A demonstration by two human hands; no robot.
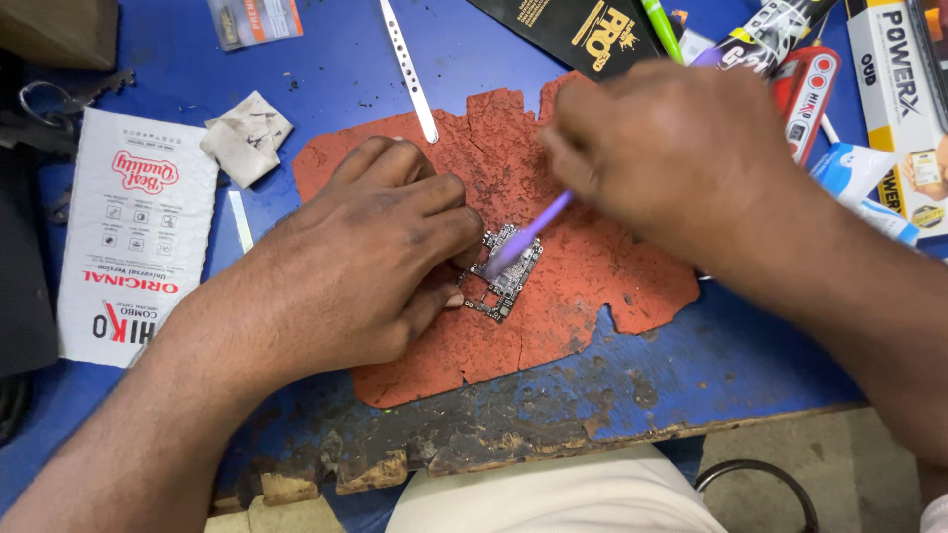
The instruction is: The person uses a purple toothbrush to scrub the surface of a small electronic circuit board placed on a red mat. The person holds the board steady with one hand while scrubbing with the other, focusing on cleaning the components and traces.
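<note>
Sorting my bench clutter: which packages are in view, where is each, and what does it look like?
White padded pouch: left, flat, red and black print.
Black pack: top centre, gold print.
White box: right edge, black lettering.
Small clear packet: top left, orange label.
Red card: top right, partly behind the right hand.

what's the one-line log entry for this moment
left hand pins circuit board | right hand holds purple tool on board | red mat under board

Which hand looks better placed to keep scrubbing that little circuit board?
The right hand, probably: it holds the purple brush with its tip on the circuit board. The left hand presses the board's edge against the red mat, so it is busy steadying it.
</note>
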